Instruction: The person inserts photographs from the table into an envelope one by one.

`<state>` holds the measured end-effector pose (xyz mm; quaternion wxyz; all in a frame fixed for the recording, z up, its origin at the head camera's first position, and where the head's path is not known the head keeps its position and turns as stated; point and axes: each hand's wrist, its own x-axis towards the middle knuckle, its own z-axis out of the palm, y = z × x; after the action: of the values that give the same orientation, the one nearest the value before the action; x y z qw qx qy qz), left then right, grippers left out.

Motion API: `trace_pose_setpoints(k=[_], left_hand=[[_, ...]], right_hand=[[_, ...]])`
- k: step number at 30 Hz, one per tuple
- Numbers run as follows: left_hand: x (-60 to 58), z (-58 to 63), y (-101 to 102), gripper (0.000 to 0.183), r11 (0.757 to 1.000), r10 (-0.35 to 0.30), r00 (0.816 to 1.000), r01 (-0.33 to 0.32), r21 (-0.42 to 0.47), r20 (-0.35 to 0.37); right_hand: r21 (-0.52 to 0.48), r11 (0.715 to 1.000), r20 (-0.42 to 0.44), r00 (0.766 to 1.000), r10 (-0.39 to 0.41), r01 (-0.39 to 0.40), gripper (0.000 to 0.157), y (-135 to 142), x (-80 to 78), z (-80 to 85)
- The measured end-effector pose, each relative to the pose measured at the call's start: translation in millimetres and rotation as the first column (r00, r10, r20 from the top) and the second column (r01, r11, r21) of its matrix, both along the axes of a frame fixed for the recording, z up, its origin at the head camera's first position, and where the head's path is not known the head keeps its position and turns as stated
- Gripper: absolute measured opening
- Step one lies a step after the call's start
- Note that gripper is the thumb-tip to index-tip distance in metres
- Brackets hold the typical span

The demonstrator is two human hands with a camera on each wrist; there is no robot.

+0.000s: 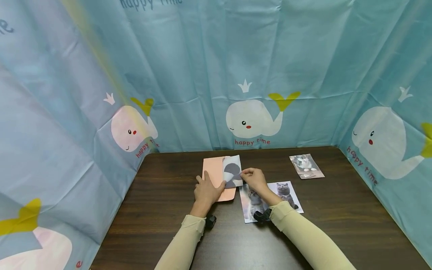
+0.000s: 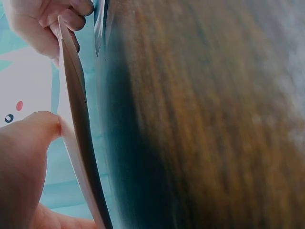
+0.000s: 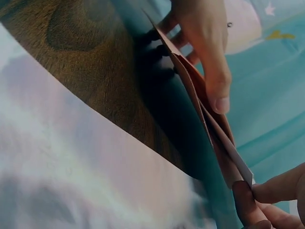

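Note:
A peach paper envelope (image 1: pixel 211 164) lies near the back of the table, with a grey-and-white printed picture card (image 1: pixel 232 168) over its right part. In the right wrist view, the envelope (image 3: pixel 190 88) gapes at its side, and the card (image 3: pixel 233 155) sits partly between its layers. My left hand (image 1: pixel 206 190) rests on the envelope with fingers spread. Its thumb (image 2: pixel 45 125) touches the upper side in the left wrist view. Between thumb and fingers, my right hand (image 1: pixel 254 178) pinches the card's right edge. What the card depicts is partly covered.
Under my right forearm lie two kitten pictures: a left one (image 1: pixel 247 208) and a right one (image 1: pixel 284 190). Another cat photo (image 1: pixel 306 166) is at the back right. A blue whale-print curtain (image 1: pixel 189 123) hangs around the dark wooden table (image 1: pixel 162 195).

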<state>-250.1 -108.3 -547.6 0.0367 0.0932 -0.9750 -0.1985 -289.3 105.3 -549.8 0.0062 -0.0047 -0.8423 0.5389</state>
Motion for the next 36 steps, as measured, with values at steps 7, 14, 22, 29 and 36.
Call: trace_pose_setpoints(k=[7, 14, 22, 29, 36], left_hand=[[0.7, 2.3, 0.0, 0.107, 1.0, 0.004, 1.0, -0.004, 0.005, -0.007], [2.0, 2.2, 1.3, 0.107, 1.0, 0.015, 1.0, -0.014, 0.009, -0.014], [-0.7, 0.5, -0.6, 0.107, 1.0, 0.008, 1.0, -0.008, 0.007, -0.007], [-1.0, 1.1, -0.6, 0.107, 1.0, 0.014, 1.0, -0.014, 0.021, 0.0], [-0.9, 0.4, -0.8, 0.109, 1.0, 0.016, 1.0, -0.016, 0.021, 0.004]], right_hand=[[0.021, 0.999, 0.004, 1.0, 0.029, -0.03, 0.015, -8.7, -3.6, -1.5], [0.055, 0.997, -0.01, 0.999, 0.052, -0.051, 0.018, -19.7, -1.8, 0.4], [0.073, 0.995, -0.012, 0.998, 0.065, -0.064, 0.021, -27.5, -7.1, -0.3], [0.085, 0.994, -0.011, 0.997, 0.073, -0.072, 0.019, -35.9, -13.6, 1.9], [0.107, 0.989, -0.022, 0.994, 0.103, -0.1, 0.018, -43.2, -15.5, 2.7]])
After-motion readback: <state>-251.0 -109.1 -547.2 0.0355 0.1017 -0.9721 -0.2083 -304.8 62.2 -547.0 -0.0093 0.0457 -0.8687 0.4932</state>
